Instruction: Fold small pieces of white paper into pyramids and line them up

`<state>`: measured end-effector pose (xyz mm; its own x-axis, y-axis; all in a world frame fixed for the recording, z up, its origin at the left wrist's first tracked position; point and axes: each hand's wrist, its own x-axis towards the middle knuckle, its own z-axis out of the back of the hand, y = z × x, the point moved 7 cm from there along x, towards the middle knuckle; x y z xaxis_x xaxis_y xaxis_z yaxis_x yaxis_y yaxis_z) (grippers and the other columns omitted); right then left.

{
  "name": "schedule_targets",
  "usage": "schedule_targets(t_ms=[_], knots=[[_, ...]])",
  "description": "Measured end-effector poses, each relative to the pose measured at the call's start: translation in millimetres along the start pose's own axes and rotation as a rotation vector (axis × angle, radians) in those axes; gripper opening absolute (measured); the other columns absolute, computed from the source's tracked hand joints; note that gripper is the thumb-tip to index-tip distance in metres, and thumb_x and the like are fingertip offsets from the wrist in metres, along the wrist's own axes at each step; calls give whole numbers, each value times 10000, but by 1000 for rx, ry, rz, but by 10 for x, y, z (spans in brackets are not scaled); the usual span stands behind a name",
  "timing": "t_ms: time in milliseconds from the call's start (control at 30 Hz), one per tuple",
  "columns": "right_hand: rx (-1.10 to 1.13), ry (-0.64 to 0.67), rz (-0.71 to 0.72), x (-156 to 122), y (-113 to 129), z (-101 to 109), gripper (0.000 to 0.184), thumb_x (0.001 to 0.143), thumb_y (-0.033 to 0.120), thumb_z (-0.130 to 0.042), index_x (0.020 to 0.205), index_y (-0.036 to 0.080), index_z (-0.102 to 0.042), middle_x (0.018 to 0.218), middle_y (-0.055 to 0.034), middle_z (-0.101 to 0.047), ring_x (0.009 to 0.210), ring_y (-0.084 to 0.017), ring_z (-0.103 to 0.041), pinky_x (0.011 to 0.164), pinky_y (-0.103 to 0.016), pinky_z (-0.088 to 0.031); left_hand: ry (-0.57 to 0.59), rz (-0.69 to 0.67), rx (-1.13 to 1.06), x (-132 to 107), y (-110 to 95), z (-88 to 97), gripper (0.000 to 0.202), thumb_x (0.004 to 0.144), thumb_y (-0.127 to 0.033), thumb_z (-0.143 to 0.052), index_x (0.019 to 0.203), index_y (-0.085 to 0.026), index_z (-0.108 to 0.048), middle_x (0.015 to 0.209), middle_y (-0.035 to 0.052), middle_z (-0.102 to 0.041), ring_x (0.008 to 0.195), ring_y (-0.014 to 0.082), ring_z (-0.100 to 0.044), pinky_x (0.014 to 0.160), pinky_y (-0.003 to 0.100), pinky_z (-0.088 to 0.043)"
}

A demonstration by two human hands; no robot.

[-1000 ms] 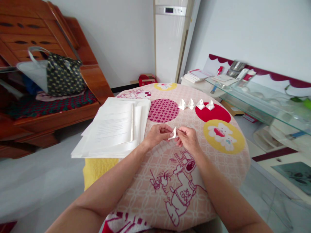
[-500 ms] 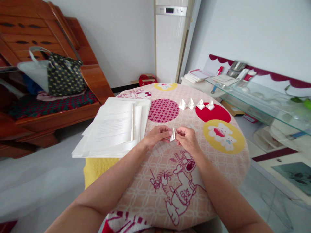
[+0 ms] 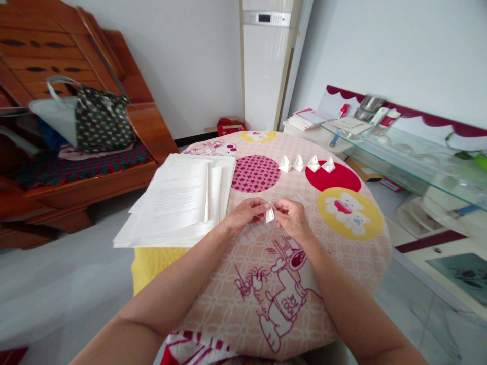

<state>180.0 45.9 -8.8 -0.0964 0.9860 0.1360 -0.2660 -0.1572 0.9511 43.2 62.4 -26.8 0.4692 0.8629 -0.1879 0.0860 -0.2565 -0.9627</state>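
A small white folded paper piece (image 3: 270, 215) is pinched between my two hands above the middle of the round table. My left hand (image 3: 245, 214) grips its left side with thumb and fingers. On the other side, my right hand (image 3: 292, 217) pinches it near the top, fingers curled. Its lower part shows as a small pointed shape; the rest is covered by my fingertips. Beyond my hands stand several finished-looking folded paper shapes (image 3: 314, 164) in a row, white and pointed. To the left lies a stack of paper sheets (image 3: 171, 197), some with printed text.
The round table wears a patterned pink tablecloth (image 3: 213, 304). At the right stands a glass shelf (image 3: 411, 162) with cups and papers. A wooden bench (image 3: 140, 126) holding a patterned bag (image 3: 101, 116) is at the left, and a tall white air conditioner (image 3: 264, 66) at the back.
The folded paper between my fingers has turned and now shows a wider, flatter face toward me. Both hands stay in nearly the same place.
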Motion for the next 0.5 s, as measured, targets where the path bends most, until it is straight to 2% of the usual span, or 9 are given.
schedule_targets(t_ms=[100, 200, 367, 500], knots=[[-47, 5, 72, -4, 52, -9, 255, 800, 386, -656, 643, 211, -556, 538, 17, -582, 464, -118, -509, 420, -216, -370, -30, 13, -3, 0, 12, -7, 483, 644, -566, -841, 700, -146, -610, 645, -2, -615, 562, 83, -531, 566, 207, -398], [-69, 6, 114, -17, 100, -15, 273, 816, 388, -657, 635, 211, -556, 551, 12, -593, 483, -119, -512, 442, -223, -370, -51, 13, -12, 0, 15, -8, 434, 656, -516, -835, 672, -146, -609, 619, -1, -610, 543, 79, -518, 541, 207, -374], [68, 25, 15, -17, 59, -18, 314, 790, 474, -720, 681, 199, -612, 577, 5, -618, 486, -127, -542, 462, -236, -429, -28, 20, -87, 3, 16, -8, 339, 680, -437, -801, 688, -136, -643, 600, 11, -623, 534, 86, -540, 526, 204, -379], [83, 4, 32, -8, 66, 4, 342, 774, 499, -743, 678, 193, -623, 549, 9, -593, 506, -132, -552, 484, -239, -452, -38, 43, -134, -1, 30, 17, 326, 635, -393, -826, 673, -145, -617, 594, 4, -633, 511, 78, -539, 518, 194, -380]])
